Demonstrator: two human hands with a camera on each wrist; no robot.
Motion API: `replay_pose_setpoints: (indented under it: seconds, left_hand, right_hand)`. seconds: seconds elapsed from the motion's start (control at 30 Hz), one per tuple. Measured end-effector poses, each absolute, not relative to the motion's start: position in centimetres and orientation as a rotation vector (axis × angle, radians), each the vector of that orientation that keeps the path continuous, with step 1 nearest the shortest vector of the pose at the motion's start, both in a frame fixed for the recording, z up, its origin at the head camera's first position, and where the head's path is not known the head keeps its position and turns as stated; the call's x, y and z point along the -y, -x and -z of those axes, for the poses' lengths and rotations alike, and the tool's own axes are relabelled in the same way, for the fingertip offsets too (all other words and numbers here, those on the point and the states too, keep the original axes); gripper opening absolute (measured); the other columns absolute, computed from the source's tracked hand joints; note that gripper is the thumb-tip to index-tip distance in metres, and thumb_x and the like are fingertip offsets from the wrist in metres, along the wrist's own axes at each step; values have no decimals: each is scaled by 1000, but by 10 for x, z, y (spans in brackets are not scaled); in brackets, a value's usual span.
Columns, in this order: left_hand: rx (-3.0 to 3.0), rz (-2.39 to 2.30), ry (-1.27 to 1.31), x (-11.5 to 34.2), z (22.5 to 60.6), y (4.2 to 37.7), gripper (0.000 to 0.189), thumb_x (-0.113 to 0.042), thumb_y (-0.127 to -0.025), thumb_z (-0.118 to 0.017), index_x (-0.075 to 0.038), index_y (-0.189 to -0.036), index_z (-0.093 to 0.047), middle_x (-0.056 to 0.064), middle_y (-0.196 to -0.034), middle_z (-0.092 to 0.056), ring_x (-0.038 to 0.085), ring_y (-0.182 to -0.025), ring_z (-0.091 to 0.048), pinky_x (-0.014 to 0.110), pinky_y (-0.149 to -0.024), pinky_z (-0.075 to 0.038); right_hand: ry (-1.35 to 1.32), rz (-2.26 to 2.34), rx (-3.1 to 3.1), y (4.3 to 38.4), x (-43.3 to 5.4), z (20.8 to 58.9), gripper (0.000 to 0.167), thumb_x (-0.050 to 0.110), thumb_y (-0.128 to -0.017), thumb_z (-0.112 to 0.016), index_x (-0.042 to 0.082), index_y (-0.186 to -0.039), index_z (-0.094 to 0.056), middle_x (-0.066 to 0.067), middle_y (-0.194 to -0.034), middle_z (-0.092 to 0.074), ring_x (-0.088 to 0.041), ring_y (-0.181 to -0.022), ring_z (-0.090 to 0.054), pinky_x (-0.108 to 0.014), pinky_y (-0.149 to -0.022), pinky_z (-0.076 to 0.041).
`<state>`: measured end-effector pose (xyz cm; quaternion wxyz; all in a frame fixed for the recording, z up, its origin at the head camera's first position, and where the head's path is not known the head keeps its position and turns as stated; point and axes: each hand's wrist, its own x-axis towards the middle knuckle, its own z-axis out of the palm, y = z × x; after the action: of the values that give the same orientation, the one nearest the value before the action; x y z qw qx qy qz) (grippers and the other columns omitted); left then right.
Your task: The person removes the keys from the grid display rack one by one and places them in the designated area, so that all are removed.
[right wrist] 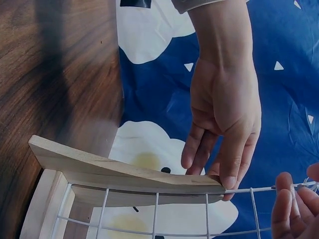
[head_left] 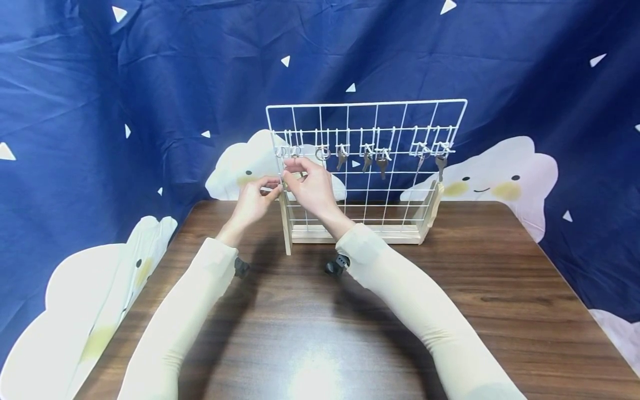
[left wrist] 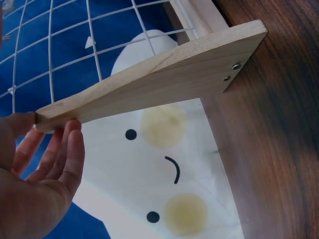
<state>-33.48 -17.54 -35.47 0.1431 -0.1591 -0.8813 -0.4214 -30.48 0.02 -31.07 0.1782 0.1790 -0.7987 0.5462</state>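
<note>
A white wire grid rack [head_left: 393, 189] stands in a wooden frame, with several keys [head_left: 382, 165] hanging from hooks in a row. My left hand [head_left: 254, 201] grips the upper end of the wooden side support [left wrist: 149, 82], thumb on one side and fingers on the other. My right hand [head_left: 314, 189] is raised in front of the rack's left end, its thumb and index finger bent just below the leftmost key ring [head_left: 281, 151]. In the right wrist view only the fingers [right wrist: 283, 201] show, beside the wire. Whether they pinch a key is hidden.
The rack stands towards the back of a brown wooden table [head_left: 280, 311]. Close behind hangs a blue curtain [head_left: 200, 66] with white clouds and triangles. The other wooden support [head_left: 431, 214] holds the rack's right end.
</note>
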Motion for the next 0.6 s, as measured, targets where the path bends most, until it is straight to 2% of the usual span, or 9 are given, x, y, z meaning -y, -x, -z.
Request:
replay_pose_setpoints:
  seconds: [0.23,0.6]
  left_hand:
    - [2543,1228,454,176,356,335,31,-18,-97,-65,-3,-124,-67,21,-117,-72,37,-104,-71,44,-95,-59]
    - [2555,1214,435,176,356,335,30,-19,-98,-65,-5,-124,-67,20,-117,-72,37,-104,-71,45,-94,-59]
  right_hand:
    - [-493,-1483,2316,306,3,310,33,24,-92,-64,15,-123,-69,-4,-116,-75,-16,-72,-72,-22,-58,-54]
    - [-466,-1502,2340,306,7,308,35,24,-94,-65,12,-126,-67,-6,-117,-75,-16,-70,-72,-21,-57,-54]
